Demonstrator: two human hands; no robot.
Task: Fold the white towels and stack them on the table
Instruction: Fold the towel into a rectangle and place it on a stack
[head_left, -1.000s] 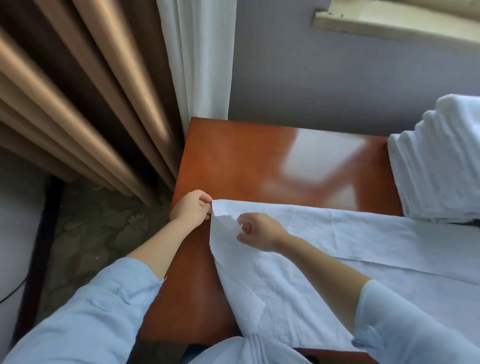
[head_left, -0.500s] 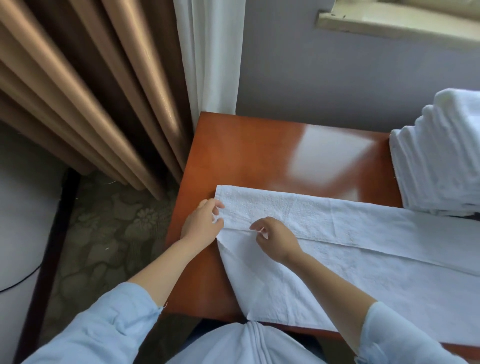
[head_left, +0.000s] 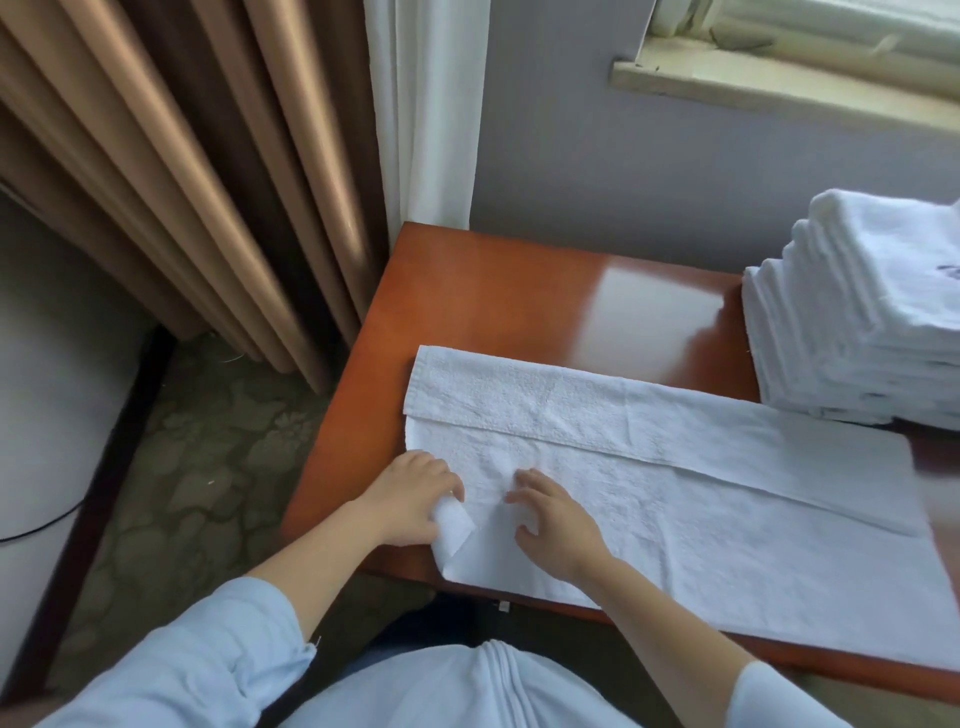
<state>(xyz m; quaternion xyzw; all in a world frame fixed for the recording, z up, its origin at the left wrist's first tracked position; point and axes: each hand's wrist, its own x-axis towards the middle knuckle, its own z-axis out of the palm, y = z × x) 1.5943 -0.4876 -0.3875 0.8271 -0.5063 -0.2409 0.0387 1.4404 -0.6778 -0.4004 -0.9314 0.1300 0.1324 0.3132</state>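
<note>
Towel corner (head_left: 453, 526) seemingly within left fingers (head_left: 445, 480)

Soft daylight comes from the window (head_left: 789, 78) at the upper right, so the scene is bright and even. The glossy table (head_left: 493, 291) carries a pale glare patch beside the towel stack (head_left: 857, 332). Shadows are weak and short. The wide lens bends the curtain (head_left: 182, 182) folds. The right end of the towel (head_left: 675, 499) is smeared by blur.
</note>
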